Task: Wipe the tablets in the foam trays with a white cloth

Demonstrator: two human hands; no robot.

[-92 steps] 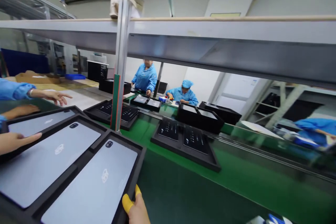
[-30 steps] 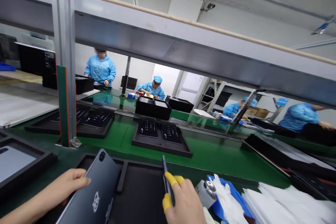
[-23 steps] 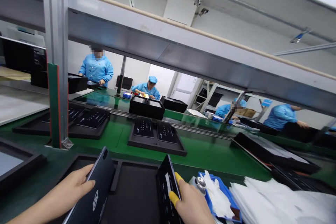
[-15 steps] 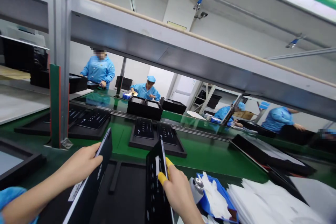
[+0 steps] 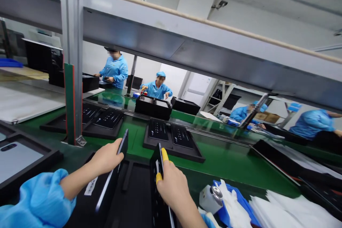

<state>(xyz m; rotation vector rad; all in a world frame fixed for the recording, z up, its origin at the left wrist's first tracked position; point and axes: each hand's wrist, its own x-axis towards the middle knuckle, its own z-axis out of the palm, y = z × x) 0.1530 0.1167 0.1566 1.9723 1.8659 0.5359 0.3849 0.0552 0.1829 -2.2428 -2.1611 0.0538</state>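
While left hand (image 5: 107,157) clasps tablet (image 5: 113,180), right hand (image 5: 173,183) grips second tablet (image 5: 157,196), forearms (image 5: 78,181) slanting inward.

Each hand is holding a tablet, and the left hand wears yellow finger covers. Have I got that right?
Not quite: the head view shows the yellow finger covers on the right hand, not the left hand. Each hand does hold a tablet.

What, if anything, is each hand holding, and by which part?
The left hand holds one tablet by its upper long edge, near the far end; the right hand holds another tablet likewise, with yellow-covered fingers.
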